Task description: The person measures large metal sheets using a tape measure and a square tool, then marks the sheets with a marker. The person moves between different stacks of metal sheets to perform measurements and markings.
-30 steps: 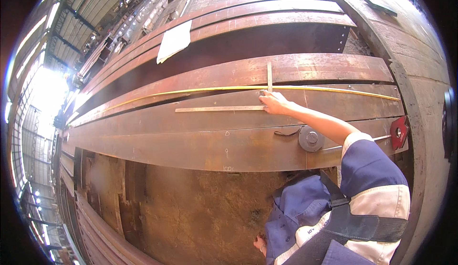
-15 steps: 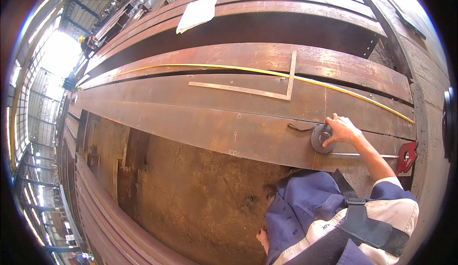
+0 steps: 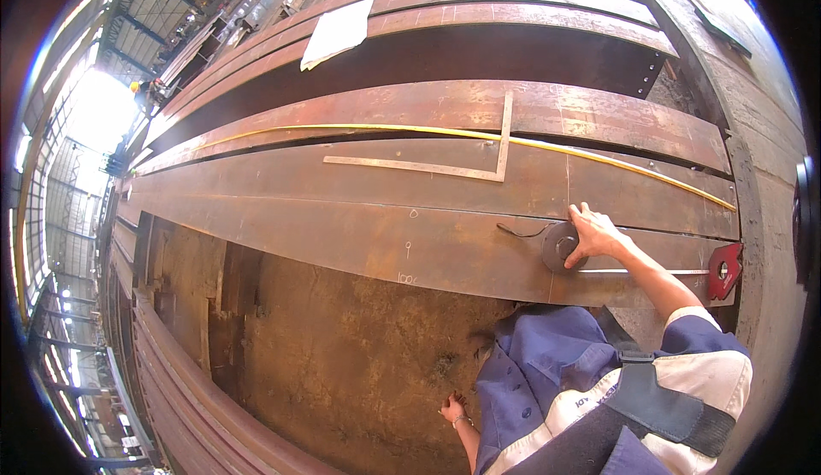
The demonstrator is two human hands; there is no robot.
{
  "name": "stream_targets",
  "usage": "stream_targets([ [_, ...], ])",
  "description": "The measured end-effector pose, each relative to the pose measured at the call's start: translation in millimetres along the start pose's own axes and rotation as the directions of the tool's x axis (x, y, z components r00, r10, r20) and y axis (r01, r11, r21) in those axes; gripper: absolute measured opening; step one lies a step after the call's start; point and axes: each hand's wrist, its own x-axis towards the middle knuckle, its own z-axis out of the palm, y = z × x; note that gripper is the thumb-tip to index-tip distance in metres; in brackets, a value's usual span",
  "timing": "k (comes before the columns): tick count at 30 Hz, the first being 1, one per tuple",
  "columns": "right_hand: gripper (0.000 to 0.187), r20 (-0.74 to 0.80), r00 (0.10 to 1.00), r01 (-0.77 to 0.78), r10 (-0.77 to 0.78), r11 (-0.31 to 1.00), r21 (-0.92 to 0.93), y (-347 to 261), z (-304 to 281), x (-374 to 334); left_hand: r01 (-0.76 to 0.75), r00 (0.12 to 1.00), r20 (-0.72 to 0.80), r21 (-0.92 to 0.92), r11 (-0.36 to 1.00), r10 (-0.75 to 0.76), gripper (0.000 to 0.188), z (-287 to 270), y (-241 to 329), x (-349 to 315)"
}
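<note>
My right hand (image 3: 596,234) is closed around a dark round tape measure (image 3: 558,248) resting on a rusty brown steel beam (image 3: 479,248). A black wrist strap (image 3: 519,231) trails from its left side. From the case a pale blade (image 3: 646,271) runs right, under my forearm, to a red magnetic angle holder (image 3: 725,271) at the beam's right end. My left hand (image 3: 454,407) hangs low beside my body, above the ground, holding nothing visible, its fingers loosely apart. Chalk marks (image 3: 409,248) show on the beam left of the tape measure.
An L-shaped steel square (image 3: 410,167) and a long yellow strip (image 3: 599,152) lie across the beams beyond. Farther off, a white sheet (image 3: 338,32) rests on another beam. More beams (image 3: 205,407) are stacked at lower left. A distant person (image 3: 155,90) stands at upper left.
My left hand has risen forward and shows more fully, its fingers now apart. My right hand still grips the tape measure at about the same spot. The whole view has shifted slightly.
</note>
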Motion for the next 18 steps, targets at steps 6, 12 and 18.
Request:
stream_targets([
  [6,0.088,-0.074,0.995,0.069,-0.065,0.997,0.043,-2,-3,-9,0.064,0.996,-0.058,-0.006,0.998,-0.064,0.024,-1,-17,-10],
  [12,0.055,-0.077,0.989,0.137,-0.126,0.978,0.158,-15,-16,-16,0.056,0.998,-0.018,0.039,0.998,-0.055,0.019,-17,-52,-6],
  [18,0.038,-0.150,0.959,0.260,-0.241,0.958,0.123,-48,-16,-25,0.064,0.993,0.103,-0.158,0.985,-0.048,0.016,-24,-74,25],
])
